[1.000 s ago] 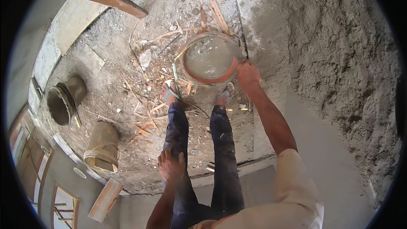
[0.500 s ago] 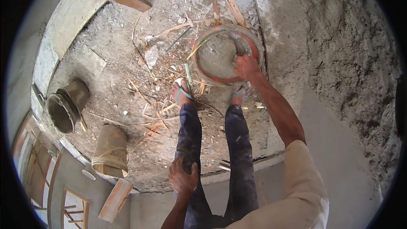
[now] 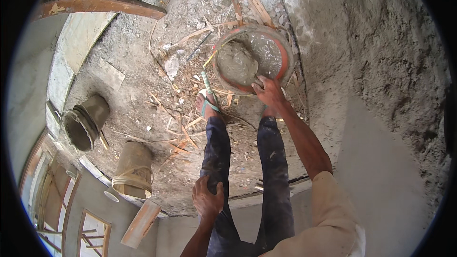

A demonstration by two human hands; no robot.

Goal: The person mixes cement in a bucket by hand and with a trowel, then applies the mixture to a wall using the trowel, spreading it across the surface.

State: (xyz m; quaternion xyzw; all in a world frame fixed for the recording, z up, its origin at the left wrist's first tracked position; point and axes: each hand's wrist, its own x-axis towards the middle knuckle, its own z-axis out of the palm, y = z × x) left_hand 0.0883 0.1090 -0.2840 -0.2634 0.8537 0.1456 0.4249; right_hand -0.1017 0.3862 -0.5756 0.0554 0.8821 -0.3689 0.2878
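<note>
In front of my feet stands a round basin [image 3: 284, 69] with a reddish inner wall, holding wet grey mortar [image 3: 236, 62]. My right hand [image 3: 270, 90] is closed at the basin's near rim, gripping what looks like a trowel [image 3: 257, 70]. Mortar covers most of its blade, and its handle is hidden in my fist. A heap of mortar is gathered on the basin's left side, with a thinner, wetter layer to the right. My left hand [image 3: 208, 197] rests on my left thigh, fingers apart, holding nothing.
At left a mortar-caked bucket [image 3: 78, 131] lies tipped beside another bucket, with a third bucket [image 3: 133, 166] nearer me. Wood splinters [image 3: 188, 133] and rubble litter the floor. A wooden plank [image 3: 102, 4] juts in at upper left; rough grey plaster [image 3: 385, 52] covers the right side.
My right hand has drawn back toward me, from inside the basin to its near rim. Mortar now lies heaped on the left, exposing a wetter area at right. My left hand stays on my thigh.
</note>
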